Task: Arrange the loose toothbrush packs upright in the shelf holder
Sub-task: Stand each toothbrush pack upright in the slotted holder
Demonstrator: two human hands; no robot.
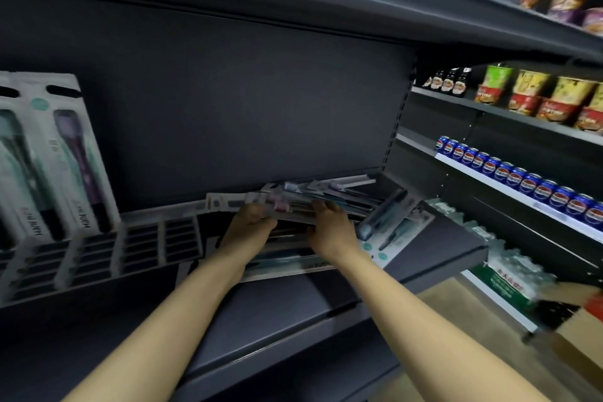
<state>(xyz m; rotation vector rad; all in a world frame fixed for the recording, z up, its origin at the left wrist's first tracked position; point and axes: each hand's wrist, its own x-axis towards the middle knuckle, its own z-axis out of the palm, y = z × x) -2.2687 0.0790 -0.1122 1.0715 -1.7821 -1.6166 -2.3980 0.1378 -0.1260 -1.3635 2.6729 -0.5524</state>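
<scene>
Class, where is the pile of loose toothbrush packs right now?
The loose toothbrush packs lie flat on the shelf, centre-right of the head view, right of the slotted holder, under both hands.

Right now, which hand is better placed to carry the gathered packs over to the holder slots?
Probably the left hand: it grips the loose toothbrush packs on the side nearer the holder, whose open slots lie to its left. The right hand holds the stack's far side.

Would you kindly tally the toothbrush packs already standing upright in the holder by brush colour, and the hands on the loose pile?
Upright pack with a teal brush: 1
Upright pack with a purple brush: 1
Hands on the loose pile: 2, left and right
Total: 4
</scene>
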